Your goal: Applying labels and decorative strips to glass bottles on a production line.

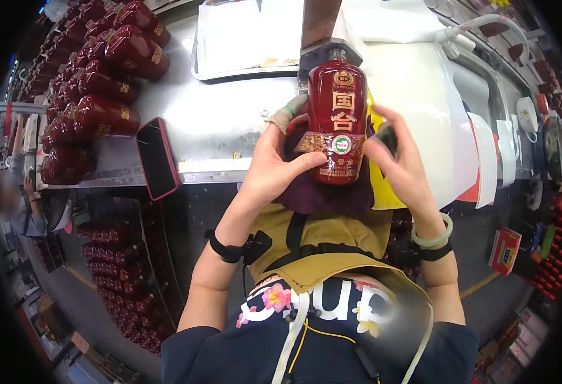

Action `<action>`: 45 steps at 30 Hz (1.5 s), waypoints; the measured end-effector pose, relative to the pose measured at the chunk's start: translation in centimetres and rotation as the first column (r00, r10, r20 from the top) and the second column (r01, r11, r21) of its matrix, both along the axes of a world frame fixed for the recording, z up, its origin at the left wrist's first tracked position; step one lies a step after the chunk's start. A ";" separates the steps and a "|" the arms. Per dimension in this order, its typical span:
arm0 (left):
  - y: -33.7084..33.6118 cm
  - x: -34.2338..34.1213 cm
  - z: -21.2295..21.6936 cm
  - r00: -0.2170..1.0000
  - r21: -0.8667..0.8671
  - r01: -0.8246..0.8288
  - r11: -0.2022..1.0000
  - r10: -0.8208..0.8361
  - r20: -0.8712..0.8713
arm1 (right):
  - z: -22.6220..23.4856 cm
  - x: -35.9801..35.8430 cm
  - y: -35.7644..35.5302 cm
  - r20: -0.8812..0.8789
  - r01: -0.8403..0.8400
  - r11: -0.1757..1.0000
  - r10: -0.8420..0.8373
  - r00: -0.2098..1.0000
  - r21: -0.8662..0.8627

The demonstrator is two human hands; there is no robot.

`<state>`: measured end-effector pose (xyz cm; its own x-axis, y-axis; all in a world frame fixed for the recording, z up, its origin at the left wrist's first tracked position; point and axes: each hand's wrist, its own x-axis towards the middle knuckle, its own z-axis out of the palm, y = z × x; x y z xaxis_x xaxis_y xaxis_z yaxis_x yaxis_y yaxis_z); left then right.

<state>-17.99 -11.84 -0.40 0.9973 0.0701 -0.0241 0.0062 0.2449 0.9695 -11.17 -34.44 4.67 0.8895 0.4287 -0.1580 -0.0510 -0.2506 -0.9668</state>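
Observation:
A dark red glass bottle [336, 96] with gold lettering and a round white-and-green sticker lies in front of me, its neck pointing away. My left hand [277, 160] grips its left side, the thumb pressed on the lower label. A pale cover wraps one of that hand's fingertips. My right hand [403, 160] is close by the bottle's right side, thumb and index finger apart. Something dark shows between its fingers, and I cannot make out what it is. A dark purple cloth [325, 200] lies under the bottle's base.
Many similar red bottles [105, 115] crowd the bench's left side. Beside them lies a phone [157, 157] with a dark screen. A metal tray [245, 72] holds white sheets. White plastic sheeting [415, 89] covers the right side, with a yellow sheet [383, 189] near the front edge.

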 end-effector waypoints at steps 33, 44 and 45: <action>1.4 -0.3 -1.7 0.908 0.577 -0.394 0.716 0.402 0.121 | 2.1 -2.4 -0.7 0.535 -0.042 0.903 0.290 0.794 -0.427; -2.2 -4.4 -2.8 0.963 0.631 -0.240 0.738 0.100 0.250 | -2.4 -3.1 1.8 0.605 0.113 0.941 0.110 0.788 -0.318; -2.2 -4.2 -2.9 0.963 0.638 -0.243 0.731 0.100 0.252 | -2.4 -3.0 1.7 0.606 0.115 0.941 0.108 0.788 -0.317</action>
